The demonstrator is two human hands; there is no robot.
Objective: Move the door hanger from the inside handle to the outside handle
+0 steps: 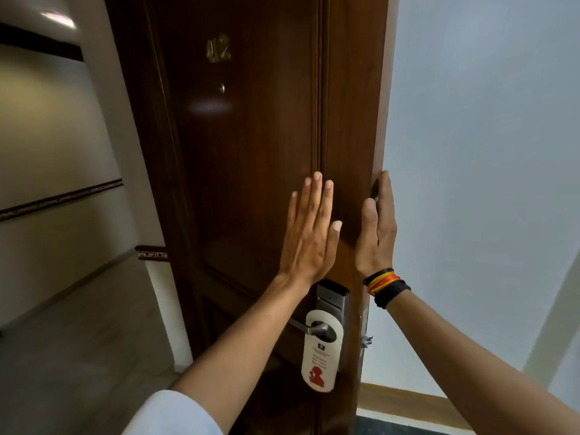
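Note:
A white door hanger (320, 356) with a red figure hangs from the silver lever handle (309, 328) on the numbered outer face of the dark wooden door (251, 152). The handle sits on a silver lock plate (332, 298). My left hand (309, 233) lies flat and open on the door face, just above the lock plate. My right hand (378, 227) is wrapped around the door's free edge, fingers hidden behind it and thumb on the front. The inside handle is hidden.
The door stands ajar. A corridor with a tiled floor (62, 356) and a beige wall with a dark trim band (59, 199) opens on the left. A pale wall (486, 183) with a wooden skirting (408, 400) is on the right.

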